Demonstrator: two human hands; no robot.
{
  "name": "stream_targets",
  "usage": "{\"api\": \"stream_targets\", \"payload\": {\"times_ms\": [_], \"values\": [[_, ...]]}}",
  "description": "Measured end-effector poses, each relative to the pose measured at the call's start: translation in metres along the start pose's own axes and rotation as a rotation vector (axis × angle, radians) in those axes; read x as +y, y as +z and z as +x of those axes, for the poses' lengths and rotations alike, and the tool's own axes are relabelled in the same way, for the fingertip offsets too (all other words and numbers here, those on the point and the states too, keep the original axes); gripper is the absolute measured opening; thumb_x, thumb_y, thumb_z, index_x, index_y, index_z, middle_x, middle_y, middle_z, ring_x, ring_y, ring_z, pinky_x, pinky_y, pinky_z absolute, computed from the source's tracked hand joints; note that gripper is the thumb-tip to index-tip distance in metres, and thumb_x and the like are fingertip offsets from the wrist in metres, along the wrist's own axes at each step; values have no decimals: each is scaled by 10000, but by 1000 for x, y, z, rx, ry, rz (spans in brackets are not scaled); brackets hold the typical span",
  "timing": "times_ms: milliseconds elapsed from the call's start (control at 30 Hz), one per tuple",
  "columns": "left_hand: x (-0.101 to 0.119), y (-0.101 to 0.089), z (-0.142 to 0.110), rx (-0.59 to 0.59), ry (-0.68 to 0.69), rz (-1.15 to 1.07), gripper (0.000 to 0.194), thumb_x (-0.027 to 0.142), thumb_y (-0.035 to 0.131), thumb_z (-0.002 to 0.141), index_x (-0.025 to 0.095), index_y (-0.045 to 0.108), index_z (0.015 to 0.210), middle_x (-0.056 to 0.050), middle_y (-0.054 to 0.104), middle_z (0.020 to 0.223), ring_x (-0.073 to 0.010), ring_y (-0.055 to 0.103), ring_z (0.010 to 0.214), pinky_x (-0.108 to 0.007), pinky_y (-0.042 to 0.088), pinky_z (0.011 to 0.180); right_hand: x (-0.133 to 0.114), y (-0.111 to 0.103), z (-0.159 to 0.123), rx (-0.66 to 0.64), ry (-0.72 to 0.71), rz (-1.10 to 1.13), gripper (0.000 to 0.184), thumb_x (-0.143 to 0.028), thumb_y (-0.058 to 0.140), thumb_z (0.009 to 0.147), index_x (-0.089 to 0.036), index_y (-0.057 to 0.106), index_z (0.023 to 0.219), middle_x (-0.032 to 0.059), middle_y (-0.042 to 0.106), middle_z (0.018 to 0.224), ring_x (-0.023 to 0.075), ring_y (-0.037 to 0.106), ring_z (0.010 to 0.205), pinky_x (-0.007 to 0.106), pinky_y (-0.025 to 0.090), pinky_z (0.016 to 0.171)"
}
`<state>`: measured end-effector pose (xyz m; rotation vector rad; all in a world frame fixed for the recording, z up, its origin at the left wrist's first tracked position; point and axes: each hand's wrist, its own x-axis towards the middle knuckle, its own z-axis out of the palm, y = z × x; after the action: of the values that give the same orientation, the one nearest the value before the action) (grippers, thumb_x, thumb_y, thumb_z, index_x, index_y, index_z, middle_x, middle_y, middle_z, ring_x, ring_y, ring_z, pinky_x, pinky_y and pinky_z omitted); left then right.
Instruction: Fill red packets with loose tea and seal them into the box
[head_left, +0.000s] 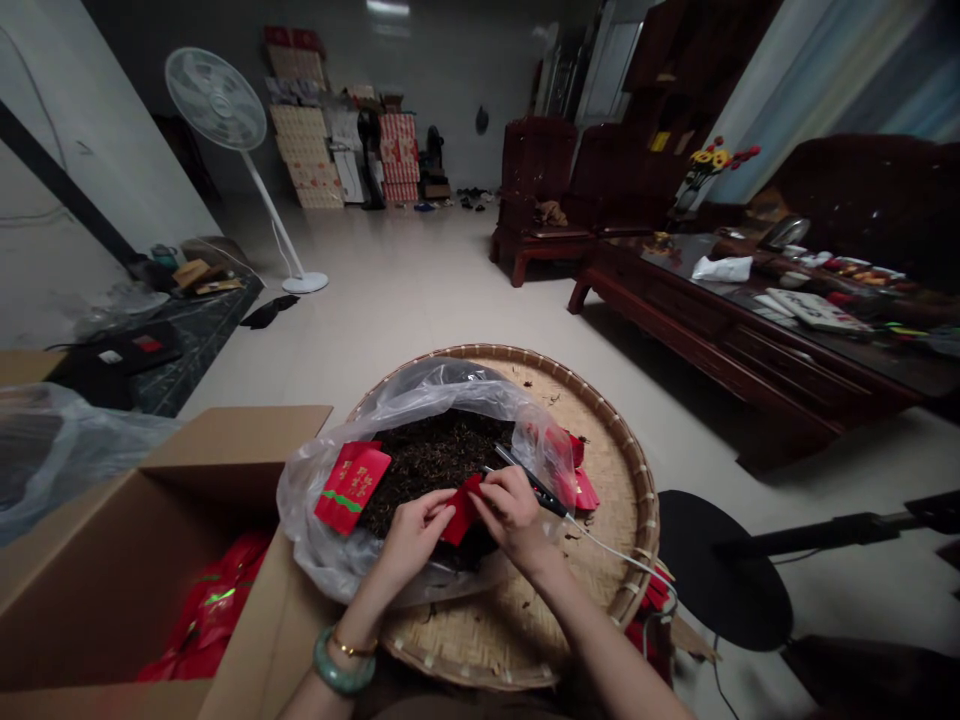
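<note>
Packet (461, 512) is pinched by left hand (415, 532) and right hand (513, 512) over the bag (429, 392). Dark leaves (442, 452) lie inside the bag; a tray (600, 430) supports it.

Held packet (460, 514) red; printed packets (346, 516) red, gold-lettered, green-banded; leaves (424, 460) blackish.

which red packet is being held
The red packet between the left hand and right hand, over the dark leaves; no hand touches the others, such as the green-striped ones further left.
</note>
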<state>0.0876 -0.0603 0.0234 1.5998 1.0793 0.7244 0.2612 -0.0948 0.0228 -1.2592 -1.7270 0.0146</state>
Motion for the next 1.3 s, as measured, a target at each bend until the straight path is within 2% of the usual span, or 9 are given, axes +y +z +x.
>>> {"api": "stream_targets", "payload": {"times_ms": [200,333,533,633,767,900,1100,1233,1300], "values": [[-12,-3,1,113,-43,-70,331,364,596,735,156,719,962,-69,749,922,-219,701,798,-310,576,693,4,-10,-2,26,125,-15,146,-182,542,860,-197,667,784,43,517,731,171,486,703,297,446,615],[-14,1,1,121,16,-42,315,297,621,714,176,721,986,-59,745,968,-222,699,861,-338,556,815,-1,-11,0,-104,226,216,137,-194,541,858,-197,677,842,62,655,812,188,583,782,319,480,719],[-13,0,0,102,56,1,224,277,614,730,189,751,884,-50,759,878,-233,704,791,-361,559,788,3,-10,5,-453,531,658,211,-322,621,798,-186,719,926,32,726,819,203,658,789,324,512,754],[-12,-2,1,105,49,-27,252,284,644,714,202,739,933,-48,748,952,-237,691,873,-380,535,861,10,-6,4,-508,623,809,277,-394,608,794,-178,731,916,40,737,826,226,668,838,382,503,827],[-14,0,4,166,-32,-291,405,427,634,730,171,694,1038,-88,694,1114,-255,654,1001,-400,539,868,10,-2,3,-428,633,811,301,-402,573,819,-193,725,972,56,734,946,242,651,944,444,426,959],[-17,3,5,125,-104,-479,519,561,550,774,137,688,1041,-128,679,1133,-264,633,1046,-355,553,826,5,0,3,-535,578,880,384,-443,614,793,-200,683,1082,58,704,1068,250,609,1045,440,384,1007],[-24,-7,8,94,-61,-306,502,546,478,830,138,697,1023,-114,726,1000,-248,675,925,-363,545,815,5,-5,8,-624,672,990,524,-615,459,832,-209,680,1079,51,697,1075,232,601,1040,425,337,1037],[-21,-13,3,339,242,210,377,434,534,843,175,667,1084,-113,678,1126,-266,600,1053,-465,454,961,5,-5,9,-600,738,968,549,-658,441,817,-229,683,1059,48,694,1069,232,591,1037,433,316,1049],[-18,-10,-1,361,449,512,445,374,644,780,205,604,1189,-109,612,1239,-284,534,1112,-501,415,990,5,-1,7,-572,759,933,564,-667,457,803,-222,671,1077,57,676,1100,236,569,1065,437,299,1059]]}}
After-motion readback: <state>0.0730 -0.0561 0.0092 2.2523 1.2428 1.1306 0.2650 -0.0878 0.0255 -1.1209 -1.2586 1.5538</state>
